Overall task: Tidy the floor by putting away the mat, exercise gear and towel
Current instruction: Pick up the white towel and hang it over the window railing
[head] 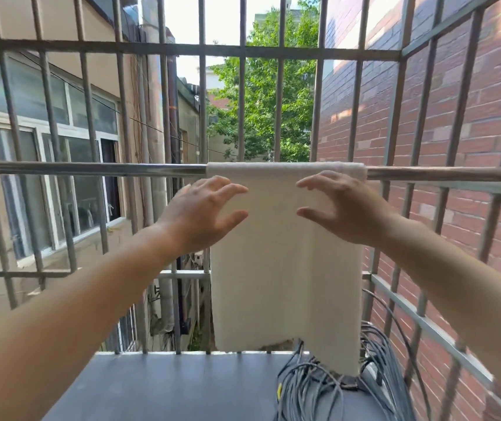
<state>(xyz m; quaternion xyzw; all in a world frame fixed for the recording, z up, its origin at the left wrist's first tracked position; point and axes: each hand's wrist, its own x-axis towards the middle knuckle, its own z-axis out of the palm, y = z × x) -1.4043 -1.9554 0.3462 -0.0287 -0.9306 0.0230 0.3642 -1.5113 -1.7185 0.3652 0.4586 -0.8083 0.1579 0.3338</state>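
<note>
Over the horizontal rail (91, 169) at the far side of the window cage, the towel (285, 268) hangs draped. Its long axis runs straight down toward the grey ledge (167, 387), and its fold line runs left to right along the rail. The left hand (200, 208) sits in front of the towel's left edge and the right hand (343, 208) in front of its right part, both just below the rail and at about equal reach. The fingers (231, 189) of each hand are spread, slightly curled, point inward and hold nothing; contact with the cloth cannot be confirmed. The towel lies directly beyond both hands, so any further adjustment probably needs only a short two-handed reach forward. Its lower right corner hangs down to a coil of cables (319, 387).
</note>
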